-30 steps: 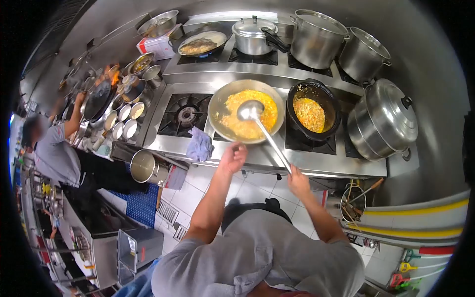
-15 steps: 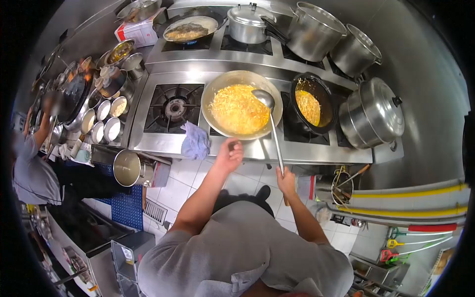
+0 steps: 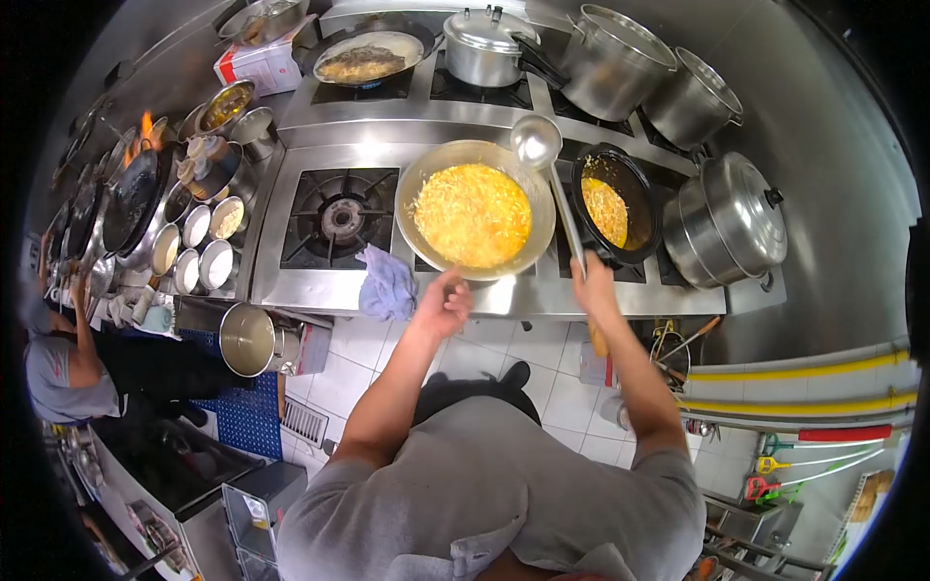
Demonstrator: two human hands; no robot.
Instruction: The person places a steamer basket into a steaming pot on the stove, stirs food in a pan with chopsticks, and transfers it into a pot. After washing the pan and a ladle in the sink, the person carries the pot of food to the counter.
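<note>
My right hand (image 3: 593, 283) is closed round the long handle of a metal ladle (image 3: 536, 142). The ladle's bowl is raised over the far right rim of a wide metal pan (image 3: 410, 219), and its wooden handle end sticks out below my hand. Yellow-orange food with pale shreds (image 3: 473, 215) fills the pan. My left hand (image 3: 446, 302) hovers at the pan's front rim, fingers loosely curled and holding nothing; whether a fingertip touches the rim I cannot tell. A crumpled purple-grey cloth (image 3: 387, 284) lies to its left on the stove edge.
A black pot (image 3: 636, 187) with similar food stands right of the pan, beside a lidded steamer pot (image 3: 727, 228). Behind are a pressure cooker (image 3: 482, 53) and a frying pan (image 3: 371, 60). On the left, a co-worker (image 3: 73, 373) stands near flames (image 3: 147, 131) and small containers (image 3: 196, 225).
The ladle has come up out of the food and moved to the far right rim. My right hand has moved forward and right with it. My left hand has barely shifted.
</note>
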